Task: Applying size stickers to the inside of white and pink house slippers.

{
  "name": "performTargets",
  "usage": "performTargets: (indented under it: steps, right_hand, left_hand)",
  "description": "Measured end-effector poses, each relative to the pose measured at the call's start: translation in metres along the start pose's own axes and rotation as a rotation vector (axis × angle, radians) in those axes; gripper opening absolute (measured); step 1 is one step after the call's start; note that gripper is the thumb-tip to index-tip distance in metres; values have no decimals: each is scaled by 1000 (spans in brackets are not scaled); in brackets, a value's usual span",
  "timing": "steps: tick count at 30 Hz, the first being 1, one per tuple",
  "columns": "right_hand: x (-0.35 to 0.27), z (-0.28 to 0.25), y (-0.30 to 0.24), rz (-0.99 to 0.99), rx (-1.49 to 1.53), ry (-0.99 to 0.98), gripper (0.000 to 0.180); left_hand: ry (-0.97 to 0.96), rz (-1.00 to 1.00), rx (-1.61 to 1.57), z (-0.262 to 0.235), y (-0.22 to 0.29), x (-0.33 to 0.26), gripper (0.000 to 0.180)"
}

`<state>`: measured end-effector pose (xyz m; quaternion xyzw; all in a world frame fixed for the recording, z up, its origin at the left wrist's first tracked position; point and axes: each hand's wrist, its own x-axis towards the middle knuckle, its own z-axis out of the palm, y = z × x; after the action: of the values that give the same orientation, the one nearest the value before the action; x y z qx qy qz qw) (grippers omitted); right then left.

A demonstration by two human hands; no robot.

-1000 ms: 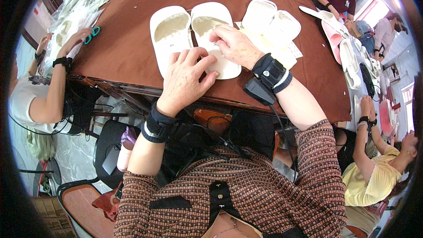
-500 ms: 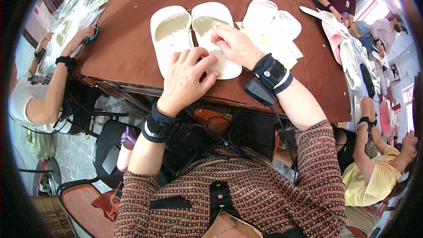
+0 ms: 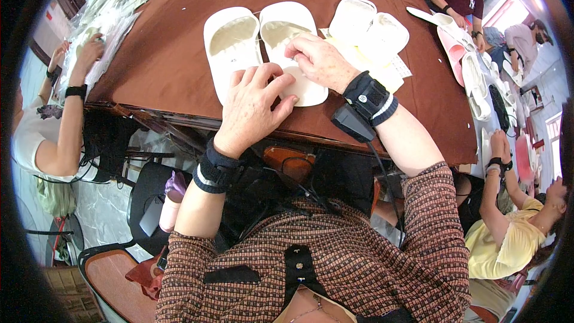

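Two white slide slippers lie side by side on the brown-covered table, the left slipper (image 3: 224, 63) and the right slipper (image 3: 312, 91), toe ends away from me. My left hand (image 3: 254, 98) lies over their near ends, fingers bent and thumb apart, touching the right slipper. Over that slipper's insole, my right hand (image 3: 326, 63) is closed in a pinch. Whatever its fingertips hold, if anything, is hidden or too small to name. Beside it to the right are two white rounded pieces (image 3: 385, 39) and pale yellow sheets (image 3: 359, 60).
A brown cloth (image 3: 161, 66) covers the table. Clear plastic bags (image 3: 113, 24) pile up at the left, where a co-worker's hand (image 3: 91, 51) works. More white and pink slippers (image 3: 475, 87) line the right side, near other workers. A cable hangs from my right wristband (image 3: 368, 98).
My hands and the slippers stay almost where they were. The co-worker's near hand at the left has shifted left and up, and the teal-handled tool no longer shows clearly.
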<state>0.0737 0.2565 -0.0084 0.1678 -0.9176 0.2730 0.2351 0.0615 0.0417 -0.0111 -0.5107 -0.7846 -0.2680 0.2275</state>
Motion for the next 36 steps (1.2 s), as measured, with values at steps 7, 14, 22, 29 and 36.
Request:
performTargets:
  steps: [7, 14, 22, 29, 36]
  right_hand:
    - [0, -1, -2, -1, 9, -4, 16]
    - [0, -2, -2, 12, 6, -13, 16]
    - [0, -2, -1, 11, 1, -19, 16]
    - [-1, 0, -2, 103, 99, 20, 20]
    - [-1, -2, -4, 225, 193, 43, 27]
  left_hand:
    - [-3, 0, 1, 0, 0, 0, 28]
    - [4, 1, 5, 0, 0, 0, 28]
    - [4, 3, 3, 0, 0, 0, 29]
    - [3, 0, -4, 0, 0, 0, 29]
    - [28, 18, -5, 1, -1, 0, 27]
